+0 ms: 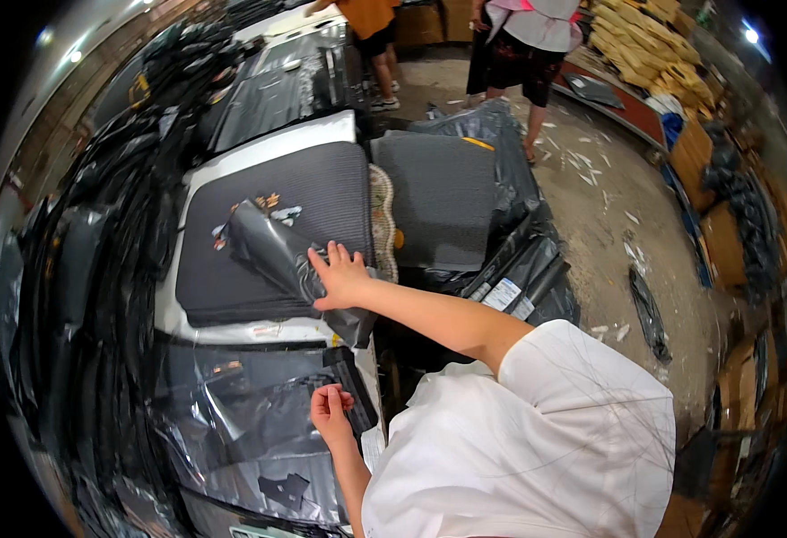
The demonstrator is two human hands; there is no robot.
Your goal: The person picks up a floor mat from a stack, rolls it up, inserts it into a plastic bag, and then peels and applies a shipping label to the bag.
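Note:
A stack of dark grey ribbed mats [277, 224] with rounded corners lies on a white-topped table [171, 282]. Across its near right part rests a crumpled dark grey plastic bag [272, 247]. My right hand [343, 278] lies palm down on this bag, fingers spread. Small colourful printed shapes on the top mat show beside the bag. Lower down, my left hand [330, 412] is closed with curled fingers, next to a black oblong item [353, 387] at the table's edge. Whether anything small is between those fingers is hidden. Clear plastic packaging [241, 408] spreads to its left.
Black plastic-wrapped bundles [97, 314] line the left side. Another grey mat [434, 197] lies beyond the table's right edge, near black bags [523, 273]. Two people stand at the back. Scraps litter the floor [591, 224], and yellowish sacks [649, 54] are piled far right.

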